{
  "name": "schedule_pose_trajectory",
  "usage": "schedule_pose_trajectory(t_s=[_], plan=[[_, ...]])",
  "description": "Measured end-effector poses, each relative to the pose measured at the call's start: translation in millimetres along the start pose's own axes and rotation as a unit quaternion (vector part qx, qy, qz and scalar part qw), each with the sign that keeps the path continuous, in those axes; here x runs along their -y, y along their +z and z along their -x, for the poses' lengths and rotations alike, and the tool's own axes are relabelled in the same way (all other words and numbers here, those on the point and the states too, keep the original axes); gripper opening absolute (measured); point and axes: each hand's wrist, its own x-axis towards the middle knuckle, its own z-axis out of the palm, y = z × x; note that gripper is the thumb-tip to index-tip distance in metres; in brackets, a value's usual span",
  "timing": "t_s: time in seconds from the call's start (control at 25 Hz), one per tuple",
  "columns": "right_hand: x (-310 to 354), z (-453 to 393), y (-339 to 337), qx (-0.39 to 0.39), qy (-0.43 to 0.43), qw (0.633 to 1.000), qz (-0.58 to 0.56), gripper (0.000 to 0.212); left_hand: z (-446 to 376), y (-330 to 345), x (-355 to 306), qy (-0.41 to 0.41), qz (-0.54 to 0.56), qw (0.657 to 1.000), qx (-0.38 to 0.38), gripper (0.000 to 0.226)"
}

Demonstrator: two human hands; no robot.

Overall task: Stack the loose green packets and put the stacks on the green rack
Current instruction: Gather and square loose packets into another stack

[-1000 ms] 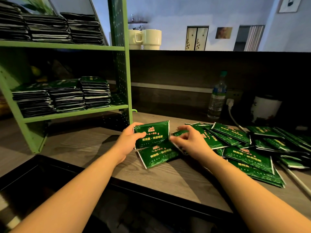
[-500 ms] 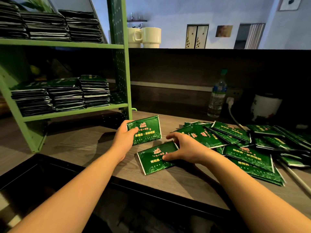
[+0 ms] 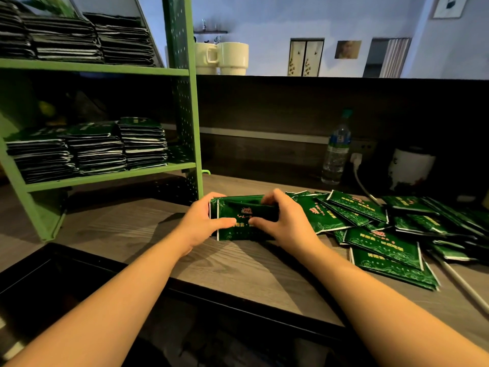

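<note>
Bare table (image 3: 127,226) left of hands; packet pile (image 3: 383,229) crowding right.

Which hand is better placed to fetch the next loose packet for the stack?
Right, probably. The right hand sits directly beside the loose packets on the table. The left hand, on the rack side, can keep holding the small stack.

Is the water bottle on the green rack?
No, the water bottle stands on the table by the wall, far right of the green rack.
</note>
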Motion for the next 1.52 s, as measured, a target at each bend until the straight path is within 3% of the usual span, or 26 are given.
schedule_pose_trajectory(t_s=[0.08, 0.16, 0.28, 0.4, 0.6, 0.68, 0.84, 1.04, 1.16, 1.24, 1.32, 1.4, 1.52], plan=[[-2, -3, -11, -0.004, 0.025, 0.999, 0.023, 0.045, 2, 1, -3, 0.008, 0.007, 0.999, -0.035, 0.039], [-19, -10, -30, -0.012, 0.064, 0.986, 0.151, 0.054, 2, 1, -3, 0.007, 0.021, 0.997, -0.073, 0.035], [-42, -11, -54, 0.106, 0.140, 0.938, 0.300, 0.073, 1, 0, -3, 0.000, 0.021, 0.995, -0.094, 0.033], [-43, -10, -58, 0.153, 0.160, 0.939, 0.264, 0.074, 1, 0, -3, 0.000, 0.019, 0.996, -0.092, 0.033], [-32, -12, -57, 0.077, 0.111, 0.981, 0.143, 0.043, 0, 0, -2, -0.002, 0.021, 0.995, -0.094, 0.032], [-35, -13, -57, 0.100, 0.097, 0.975, 0.174, 0.049, 0, 0, -2, -0.003, 0.018, 0.995, -0.094, 0.032], [-42, -14, -56, 0.187, 0.133, 0.946, 0.229, 0.082, 0, 0, -1, -0.004, 0.024, 0.995, -0.095, 0.033], [-42, -18, -61, 0.157, 0.113, 0.941, 0.279, 0.086, 0, -1, -1, -0.010, 0.018, 0.995, -0.096, 0.032], [-43, -18, -61, 0.127, 0.109, 0.937, 0.307, 0.070, 1, -1, -2, -0.009, 0.017, 0.995, -0.095, 0.032], [-43, -18, -61, 0.063, 0.104, 0.965, 0.234, 0.045, 1, 0, -2, -0.010, 0.014, 0.995, -0.094, 0.031], [-37, -15, -61, -0.012, 0.123, 0.990, 0.068, 0.026, 1, -1, -3, -0.011, 0.015, 0.995, -0.096, 0.030], [-29, -13, -57, -0.066, 0.145, 0.983, -0.095, 0.022, 1, 0, -3, -0.010, 0.017, 0.995, -0.099, 0.029], [-20, -12, -49, -0.129, 0.160, 0.957, -0.205, 0.024, 0, -1, -2, -0.013, 0.016, 0.994, -0.105, 0.028]])
